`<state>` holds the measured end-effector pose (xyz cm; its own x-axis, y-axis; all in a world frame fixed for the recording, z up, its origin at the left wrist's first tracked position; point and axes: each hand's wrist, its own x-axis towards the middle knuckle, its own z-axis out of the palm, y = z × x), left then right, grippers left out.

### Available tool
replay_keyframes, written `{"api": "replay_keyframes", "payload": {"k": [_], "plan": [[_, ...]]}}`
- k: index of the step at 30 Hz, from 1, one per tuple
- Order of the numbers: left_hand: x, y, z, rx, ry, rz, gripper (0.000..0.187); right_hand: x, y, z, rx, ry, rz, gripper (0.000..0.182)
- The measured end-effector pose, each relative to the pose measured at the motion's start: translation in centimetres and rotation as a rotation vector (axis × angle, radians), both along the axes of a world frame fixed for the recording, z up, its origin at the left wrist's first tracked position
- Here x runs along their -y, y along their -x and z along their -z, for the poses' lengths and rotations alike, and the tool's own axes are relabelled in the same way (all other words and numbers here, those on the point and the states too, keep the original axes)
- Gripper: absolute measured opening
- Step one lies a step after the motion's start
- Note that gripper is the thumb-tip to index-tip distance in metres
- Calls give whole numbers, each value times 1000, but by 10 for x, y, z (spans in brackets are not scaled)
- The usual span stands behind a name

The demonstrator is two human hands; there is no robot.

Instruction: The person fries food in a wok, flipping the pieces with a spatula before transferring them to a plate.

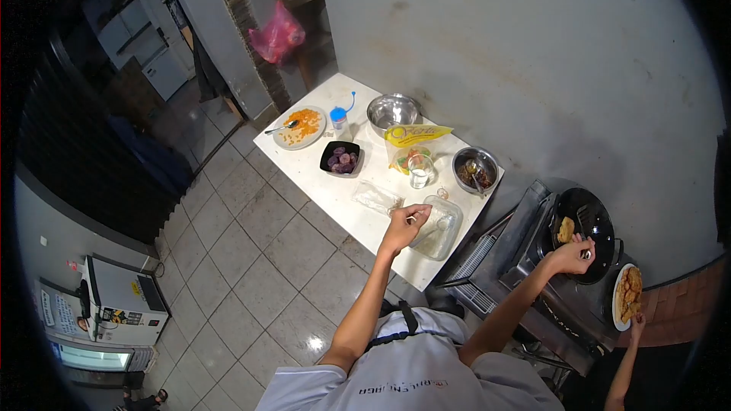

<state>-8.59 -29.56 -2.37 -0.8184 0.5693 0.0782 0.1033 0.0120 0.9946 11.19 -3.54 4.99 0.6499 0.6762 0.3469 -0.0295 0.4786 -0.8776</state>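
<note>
My left hand (pixel 409 228) is held over the near edge of a rectangular clear container (pixel 448 230) with pale contents, its fingers curled together. Whether anything is pinched in them is too small to tell. Over the near edge of a black wok (pixel 596 270) on the stove, my right hand (pixel 569 256) is closed around the handle of a slotted spatula (pixel 585 217). The spatula's head rests inside the wok, beside a golden fried piece (pixel 565 230). Most of the handle is hidden by my fingers.
Another person's hand (pixel 638 323) touches a plate (pixel 617 309) of fried food right of the stove (pixel 525 259). The white table (pixel 304 171) bears a steel bowl (pixel 394 113), a bowl with dark sauce (pixel 475 170), a glass (pixel 419 175), a yellow-printed bag (pixel 415 135) and a black bowl (pixel 341 160).
</note>
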Motion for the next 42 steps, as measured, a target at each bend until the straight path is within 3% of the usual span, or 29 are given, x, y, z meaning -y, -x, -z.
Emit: {"api": "replay_keyframes", "payload": {"k": [5, 10, 13, 23, 25, 32, 42], "plan": [[2, -4, -19, 55, 115, 74, 32, -4, 9, 0, -13, 22, -4, 20], [-13, -8, -16, 29, -37, 42, 26, -12, 7, 3, 10, 15, -20, 19], [-19, -10, -23, 63, 77, 107, 31, -18, 4, 4, -19, -15, -39, 18], [-45, -18, -18, 0, -27, 103, 26, -25, -6, 0, -25, -14, -31, 17], [-45, -18, -23, 50, 127, 180, 32, -26, -11, 2, -53, -31, -86, 16], [-68, -23, -6, 48, -28, 199, 25, -22, -39, 6, -99, -54, -205, 10], [-104, -58, -12, 158, 0, 429, 27, 3, -92, 7, -44, -3, -210, 9]]}}
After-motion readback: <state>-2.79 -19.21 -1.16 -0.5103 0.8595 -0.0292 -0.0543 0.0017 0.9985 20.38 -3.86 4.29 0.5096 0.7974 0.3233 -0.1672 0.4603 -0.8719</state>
